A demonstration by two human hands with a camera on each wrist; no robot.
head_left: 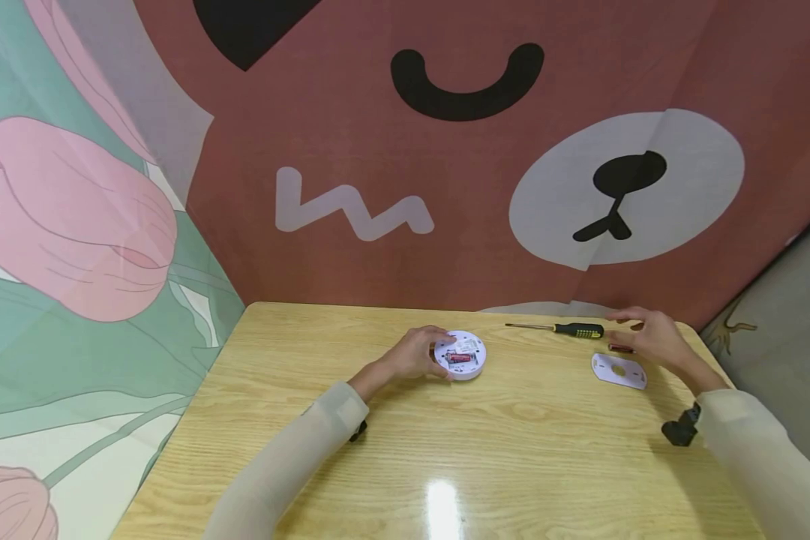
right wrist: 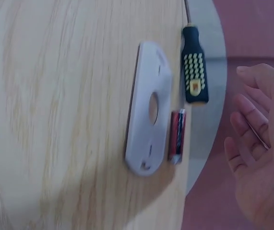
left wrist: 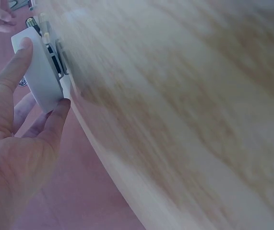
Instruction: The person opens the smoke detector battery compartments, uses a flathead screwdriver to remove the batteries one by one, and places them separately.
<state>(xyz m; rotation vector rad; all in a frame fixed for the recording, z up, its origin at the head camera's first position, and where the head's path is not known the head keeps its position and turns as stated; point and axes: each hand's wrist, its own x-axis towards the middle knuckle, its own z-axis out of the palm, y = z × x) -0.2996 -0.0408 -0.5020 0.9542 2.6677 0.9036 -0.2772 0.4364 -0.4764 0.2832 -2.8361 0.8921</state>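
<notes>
My left hand (head_left: 420,352) grips the rim of a round white smoke detector (head_left: 471,367), thumb on one side and fingers on the other. Its back faces up in the head view, and a red battery (head_left: 459,358) lies in its compartment. The left wrist view shows the detector (left wrist: 40,72) edge-on between thumb and fingers. Over at the right, my right hand (head_left: 653,341) hovers with loosely bent fingers and holds nothing. Just below it lies a loose red-and-black battery (right wrist: 177,136), beside a white mounting plate (right wrist: 146,139) with a round hole.
A screwdriver (head_left: 578,330) with a black-and-yellow handle lies near the table's back edge, its shaft pointing left. The wooden table (head_left: 486,450) ends against a printed cloth backdrop (head_left: 351,262).
</notes>
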